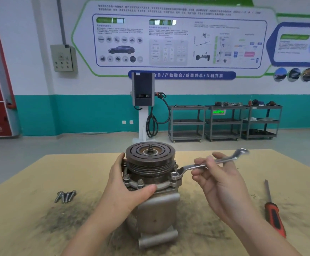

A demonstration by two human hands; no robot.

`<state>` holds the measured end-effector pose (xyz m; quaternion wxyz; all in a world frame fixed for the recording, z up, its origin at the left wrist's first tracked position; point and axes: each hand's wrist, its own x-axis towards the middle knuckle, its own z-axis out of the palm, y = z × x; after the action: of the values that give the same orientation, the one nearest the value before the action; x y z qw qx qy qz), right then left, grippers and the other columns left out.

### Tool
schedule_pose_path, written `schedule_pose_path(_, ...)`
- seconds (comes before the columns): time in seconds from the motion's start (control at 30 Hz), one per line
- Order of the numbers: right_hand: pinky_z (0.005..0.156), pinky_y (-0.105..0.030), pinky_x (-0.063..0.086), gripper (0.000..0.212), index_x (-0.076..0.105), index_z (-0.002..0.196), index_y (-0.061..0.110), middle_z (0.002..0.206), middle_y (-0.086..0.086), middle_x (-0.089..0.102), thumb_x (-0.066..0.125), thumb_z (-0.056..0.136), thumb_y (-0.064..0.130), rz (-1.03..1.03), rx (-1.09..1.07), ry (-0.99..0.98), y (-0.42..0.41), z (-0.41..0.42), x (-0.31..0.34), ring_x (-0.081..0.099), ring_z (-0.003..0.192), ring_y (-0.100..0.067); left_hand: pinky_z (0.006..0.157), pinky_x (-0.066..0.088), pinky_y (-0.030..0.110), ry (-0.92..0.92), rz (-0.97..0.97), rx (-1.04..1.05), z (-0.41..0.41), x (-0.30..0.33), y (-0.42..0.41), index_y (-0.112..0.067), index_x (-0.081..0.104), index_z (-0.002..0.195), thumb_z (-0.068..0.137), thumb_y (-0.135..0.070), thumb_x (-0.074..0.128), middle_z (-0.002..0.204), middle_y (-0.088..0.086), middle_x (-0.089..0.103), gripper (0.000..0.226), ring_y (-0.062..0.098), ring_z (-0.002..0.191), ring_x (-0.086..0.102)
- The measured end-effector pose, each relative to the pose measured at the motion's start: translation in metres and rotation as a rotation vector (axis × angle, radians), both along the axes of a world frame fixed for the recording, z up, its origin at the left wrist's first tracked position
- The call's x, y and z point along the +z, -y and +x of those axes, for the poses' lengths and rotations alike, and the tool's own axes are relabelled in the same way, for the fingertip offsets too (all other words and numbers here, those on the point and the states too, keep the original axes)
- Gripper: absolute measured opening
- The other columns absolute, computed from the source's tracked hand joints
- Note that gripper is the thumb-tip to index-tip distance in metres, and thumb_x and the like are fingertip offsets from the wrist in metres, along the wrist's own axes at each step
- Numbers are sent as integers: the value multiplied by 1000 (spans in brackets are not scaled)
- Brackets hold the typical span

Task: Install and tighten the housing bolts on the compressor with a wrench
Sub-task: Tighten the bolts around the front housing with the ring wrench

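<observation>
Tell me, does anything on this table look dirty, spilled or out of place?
Yes. Dark gritty debris is scattered over the tan board tabletop, mostly left of the upright grey metal compressor. Four loose silver bolts lie in a bunch nearby, not yet installed. Nothing looks damaged.

Silver wrench (211, 161), grey compressor (157, 207) (rusty-brown pulley (150, 159)), red-and-black screwdriver (275, 218), tan table (39, 174).

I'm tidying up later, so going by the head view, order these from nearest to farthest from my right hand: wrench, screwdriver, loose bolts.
1. Wrench, held in the right hand.
2. Screwdriver, on the table to its right.
3. Loose bolts, far left, beyond the compressor.
</observation>
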<state>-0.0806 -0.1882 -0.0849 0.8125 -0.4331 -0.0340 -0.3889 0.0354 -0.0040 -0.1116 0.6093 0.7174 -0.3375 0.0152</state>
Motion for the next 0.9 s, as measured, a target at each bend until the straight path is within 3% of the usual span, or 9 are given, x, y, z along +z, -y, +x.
schedule_pose_path(0.1,62,-31,58,3,47,94,14,86,-20,70,44,93,15,-119,-103,135,-9,-14,-16,69,66,-29,107,37,23,12,-3,18,0,1,0,-37,24,150,45,-64,78,143,-19,44,121,-3,128,46)
schedule_pose_path(0.23,74,-31,57,8,61,99,36,99,-1,69,53,99,34,-809,-489,268,-24,-25,-29,71,79,-22,113,38,37,29,25,39,3,0,2,-35,26,150,44,-68,78,144,-16,45,122,3,129,47)
schedule_pose_path(0.33,76,-19,52,11,65,97,21,100,1,64,58,97,30,-1249,-672,294,-29,-19,-22,66,88,-9,111,41,41,36,0,39,4,-1,3,-31,32,147,43,-63,80,140,-11,51,119,7,126,52)
schedule_pose_path(0.47,58,-27,50,17,72,88,11,80,-5,62,66,92,27,-1445,-730,306,-49,1,-7,58,68,-15,108,44,45,-34,-66,7,4,-2,6,-29,35,146,37,-48,86,136,1,55,121,16,123,57)
schedule_pose_path(0.53,54,-27,48,20,73,84,10,78,-3,60,68,92,28,-1455,-775,250,-60,9,-8,55,63,-16,108,43,47,-69,-89,-8,8,-6,6,-27,32,148,37,-44,82,141,5,50,123,19,125,55)
schedule_pose_path(0.6,53,-28,49,19,74,84,10,79,-3,60,69,91,27,-1396,-796,211,-69,15,-12,55,61,-16,110,41,48,-35,-65,-16,12,-10,7,-29,32,148,46,-44,75,147,1,44,112,20,134,47)
schedule_pose_path(0.7,60,-29,52,14,74,86,7,86,-3,64,71,88,21,-1303,-797,234,-71,14,-13,61,70,-15,113,37,48,-53,-63,-14,14,-13,9,-27,31,149,63,-28,79,150,3,41,99,23,139,41)
schedule_pose_path(0.8,73,-22,54,12,70,97,9,94,0,66,64,92,18,-1122,-819,347,-65,5,-9,66,82,-10,113,38,43,-68,-71,4,9,-10,8,-28,25,152,47,-54,81,146,-1,48,122,13,130,51)
schedule_pose_path(0.9,66,-20,52,15,53,114,30,89,4,68,45,101,29,-744,-745,311,-59,1,-1,67,68,-10,111,39,32,-69,-61,31,5,-10,7,-38,22,153,46,-61,78,140,-19,53,123,-5,122,53)
